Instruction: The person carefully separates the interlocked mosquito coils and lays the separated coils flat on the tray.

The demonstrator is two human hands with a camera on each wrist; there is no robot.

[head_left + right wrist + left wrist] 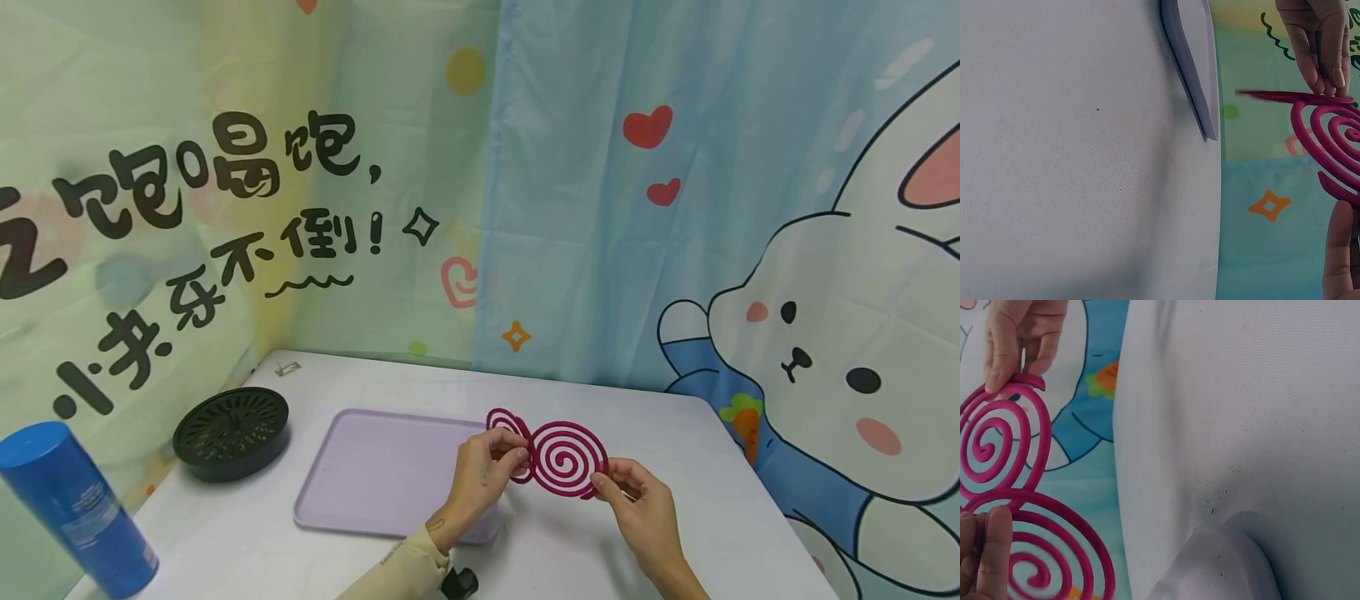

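Two magenta mosquito coils are held up above the table, meeting at their edges. In the head view the right coil faces the camera nearly flat, while the left coil is turned at an angle. My left hand pinches the left coil near where the two meet, its fingers covering part of that coil. Thumb and fingers of my right hand pinch the outer ring of the right coil. The left wrist view shows the coil in my left hand overlapping the other at the edge.
A pale purple tray lies on the white table behind my left hand. To the left are a black round holder with a slotted lid and a blue spray can. A small metal stand lies near the back left corner.
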